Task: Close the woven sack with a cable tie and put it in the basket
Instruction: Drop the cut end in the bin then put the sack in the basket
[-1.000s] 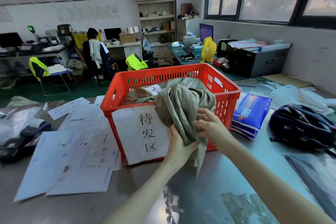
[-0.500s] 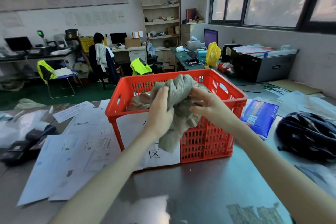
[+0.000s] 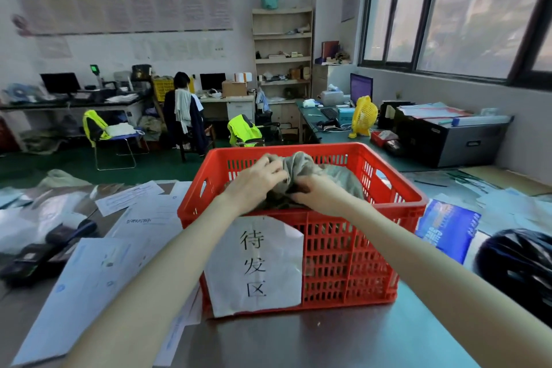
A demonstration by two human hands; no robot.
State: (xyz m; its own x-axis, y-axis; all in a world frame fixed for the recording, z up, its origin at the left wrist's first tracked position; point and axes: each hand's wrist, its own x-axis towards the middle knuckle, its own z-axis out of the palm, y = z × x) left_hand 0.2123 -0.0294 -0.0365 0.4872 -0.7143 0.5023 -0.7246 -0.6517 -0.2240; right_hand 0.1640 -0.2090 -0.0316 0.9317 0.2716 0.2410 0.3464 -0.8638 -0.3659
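A red plastic basket (image 3: 352, 251) stands on the metal table in front of me, with a white paper label on its near wall. The grey-green woven sack (image 3: 310, 170) lies bunched up inside the basket, reaching just above the rim. My left hand (image 3: 257, 179) grips the sack's left side. My right hand (image 3: 316, 191) grips its front right part. Both arms reach over the near rim. No cable tie shows; the sack's mouth is hidden in the folds.
Loose paper sheets (image 3: 98, 275) and a dark handheld device (image 3: 47, 251) lie left of the basket. A blue packet (image 3: 448, 227) and a black helmet (image 3: 519, 266) lie to its right. A seated person (image 3: 182, 110) is at desks far behind.
The sack hung over the basket's near wall, was lifted above the rim, and now sits down inside the basket. Both hands moved forward and down with it.
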